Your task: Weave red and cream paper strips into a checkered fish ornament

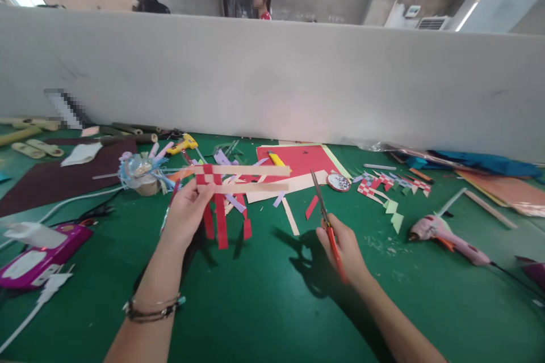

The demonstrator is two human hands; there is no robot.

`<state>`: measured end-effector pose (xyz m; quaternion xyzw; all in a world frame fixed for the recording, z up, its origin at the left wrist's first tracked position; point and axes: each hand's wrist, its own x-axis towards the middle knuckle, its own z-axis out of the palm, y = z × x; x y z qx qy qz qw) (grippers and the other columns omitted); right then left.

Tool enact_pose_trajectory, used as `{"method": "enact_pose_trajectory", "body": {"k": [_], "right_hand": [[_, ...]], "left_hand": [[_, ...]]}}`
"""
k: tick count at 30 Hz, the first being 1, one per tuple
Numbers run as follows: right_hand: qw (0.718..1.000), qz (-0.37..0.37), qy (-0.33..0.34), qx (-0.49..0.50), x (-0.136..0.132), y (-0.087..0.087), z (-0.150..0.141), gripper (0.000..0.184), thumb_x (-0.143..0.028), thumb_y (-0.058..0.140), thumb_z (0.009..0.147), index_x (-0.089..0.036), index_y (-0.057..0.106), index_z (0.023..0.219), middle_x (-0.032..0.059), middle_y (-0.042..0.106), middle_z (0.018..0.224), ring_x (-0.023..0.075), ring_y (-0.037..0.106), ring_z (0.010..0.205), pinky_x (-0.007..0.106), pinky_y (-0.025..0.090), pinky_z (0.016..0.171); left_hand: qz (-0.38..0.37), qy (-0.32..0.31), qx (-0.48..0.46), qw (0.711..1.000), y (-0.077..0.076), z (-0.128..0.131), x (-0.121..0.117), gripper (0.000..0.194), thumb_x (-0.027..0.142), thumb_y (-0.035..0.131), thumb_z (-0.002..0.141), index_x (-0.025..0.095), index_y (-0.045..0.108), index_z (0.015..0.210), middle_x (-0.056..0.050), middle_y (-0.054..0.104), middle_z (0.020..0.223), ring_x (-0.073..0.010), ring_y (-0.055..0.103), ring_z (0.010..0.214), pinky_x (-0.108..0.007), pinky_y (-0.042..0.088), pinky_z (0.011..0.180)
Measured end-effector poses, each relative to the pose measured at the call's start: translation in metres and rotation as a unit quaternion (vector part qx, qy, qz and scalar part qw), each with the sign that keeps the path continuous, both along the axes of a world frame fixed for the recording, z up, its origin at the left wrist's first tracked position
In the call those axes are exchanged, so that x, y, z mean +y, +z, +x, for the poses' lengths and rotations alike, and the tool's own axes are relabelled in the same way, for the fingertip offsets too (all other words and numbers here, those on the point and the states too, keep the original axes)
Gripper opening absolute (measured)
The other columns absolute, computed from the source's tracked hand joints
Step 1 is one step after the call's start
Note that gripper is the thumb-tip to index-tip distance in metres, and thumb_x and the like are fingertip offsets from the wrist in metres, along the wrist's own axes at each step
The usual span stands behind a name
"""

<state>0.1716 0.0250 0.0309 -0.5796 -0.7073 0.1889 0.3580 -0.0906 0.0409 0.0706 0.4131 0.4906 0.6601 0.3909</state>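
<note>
My left hand (187, 210) pinches the corner of a woven paper piece (208, 177), a small red and cream checkerboard. Two long cream strips reach right from it, and red strips hang down below. My right hand (343, 244) is wrapped round a pair of scissors (331, 238) with red-orange handles, blades pointing up and looking closed. A gap lies between the scissors and the paper strips. Beneath and beyond are a red paper sheet (302, 160), a yellow utility knife (276, 159), a loose cream strip (291, 216) and a short red strip (311, 207).
At right lie a pink glue gun (451, 238), checkered paper scraps (374, 184) and a round patterned disc (339, 182). To the left are a purple power strip (46, 255), a yellow glue gun (184, 144) and bamboo pieces (29, 123). Behind the green table (264, 306) stands a grey partition (272, 79); a person is beyond it.
</note>
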Motion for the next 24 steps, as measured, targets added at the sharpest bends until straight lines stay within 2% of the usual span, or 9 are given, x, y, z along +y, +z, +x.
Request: {"method": "enact_pose_trajectory", "body": {"k": [2, 5, 8, 10, 14, 18, 22, 24], "right_hand": [[0.998, -0.012, 0.010, 0.061, 0.002, -0.003, 0.002, 0.031, -0.048, 0.038, 0.075, -0.022, 0.032, 0.059, -0.0048, 0.035, 0.051, 0.0103, 0.035, 0.046, 0.024, 0.032, 0.045], [0.989, -0.037, 0.036, 0.141, 0.005, -0.008, 0.007, 0.034, -0.051, 0.034, 0.078, -0.021, 0.033, 0.060, -0.0042, 0.035, 0.052, 0.0107, 0.037, 0.049, 0.024, 0.034, 0.047], [0.973, -0.083, 0.106, 0.185, 0.006, -0.007, 0.012, 0.037, -0.054, 0.033, 0.078, -0.021, 0.036, 0.063, -0.0036, 0.038, 0.054, 0.0101, 0.039, 0.048, 0.024, 0.037, 0.046], [0.956, -0.122, 0.162, 0.213, 0.005, -0.002, 0.011, 0.039, -0.058, 0.039, 0.074, -0.020, 0.038, 0.064, -0.0028, 0.041, 0.056, 0.0104, 0.042, 0.050, 0.025, 0.040, 0.049], [0.925, -0.170, 0.196, 0.277, 0.000, 0.007, -0.002, 0.040, -0.058, 0.052, 0.065, -0.021, 0.037, 0.066, 0.0006, 0.049, 0.067, 0.0153, 0.054, 0.064, 0.029, 0.046, 0.054], [0.902, -0.161, 0.193, 0.350, -0.003, 0.002, -0.019, 0.036, -0.045, 0.059, 0.063, -0.022, 0.032, 0.066, 0.0016, 0.053, 0.075, 0.0139, 0.053, 0.063, 0.028, 0.045, 0.053], [0.913, -0.124, 0.160, 0.356, -0.006, -0.004, -0.024, 0.030, -0.038, 0.059, 0.062, -0.022, 0.033, 0.065, -0.0025, 0.048, 0.067, 0.0114, 0.047, 0.060, 0.027, 0.044, 0.057], [0.929, -0.109, 0.136, 0.328, -0.007, -0.004, -0.024, 0.026, -0.036, 0.057, 0.063, -0.022, 0.035, 0.064, -0.0034, 0.044, 0.064, 0.0110, 0.045, 0.059, 0.027, 0.043, 0.057]], "left_hand": [[-0.034, -0.048, 0.078, 0.995, 0.008, -0.003, -0.003, 0.024, 0.038, 0.070, 0.055, 0.018, 0.060, 0.062, 0.003, 0.057, 0.047, -0.0123, 0.051, 0.041, -0.021, 0.041, 0.039], [-0.036, -0.121, 0.184, 0.975, 0.021, -0.005, -0.003, 0.021, 0.035, 0.070, 0.055, 0.019, 0.065, 0.069, 0.000, 0.063, 0.055, -0.0166, 0.057, 0.050, -0.022, 0.043, 0.045], [-0.035, -0.209, 0.289, 0.934, 0.031, -0.005, 0.002, 0.023, 0.033, 0.070, 0.055, 0.022, 0.068, 0.075, 0.000, 0.067, 0.068, -0.0203, 0.060, 0.065, -0.024, 0.045, 0.056], [-0.042, -0.273, 0.339, 0.899, 0.035, -0.002, 0.006, 0.023, 0.031, 0.070, 0.055, 0.024, 0.069, 0.076, 0.001, 0.068, 0.071, -0.0206, 0.060, 0.068, -0.024, 0.045, 0.059], [-0.059, -0.388, 0.404, 0.827, 0.030, 0.015, 0.011, 0.018, 0.031, 0.067, 0.059, 0.023, 0.066, 0.075, 0.003, 0.063, 0.069, -0.0177, 0.057, 0.064, -0.021, 0.042, 0.057], [-0.060, -0.465, 0.430, 0.771, 0.015, 0.044, 0.009, 0.014, 0.032, 0.061, 0.066, 0.019, 0.059, 0.072, 0.004, 0.054, 0.062, -0.0134, 0.048, 0.057, -0.019, 0.034, 0.050], [-0.038, -0.487, 0.432, 0.758, 0.003, 0.065, 0.007, 0.012, 0.031, 0.058, 0.068, 0.019, 0.058, 0.070, 0.004, 0.053, 0.063, -0.0133, 0.047, 0.057, -0.020, 0.033, 0.050], [-0.020, -0.467, 0.414, 0.781, 0.002, 0.066, 0.007, 0.015, 0.030, 0.057, 0.070, 0.021, 0.059, 0.080, 0.002, 0.059, 0.075, -0.0159, 0.053, 0.067, -0.022, 0.039, 0.058]]}}
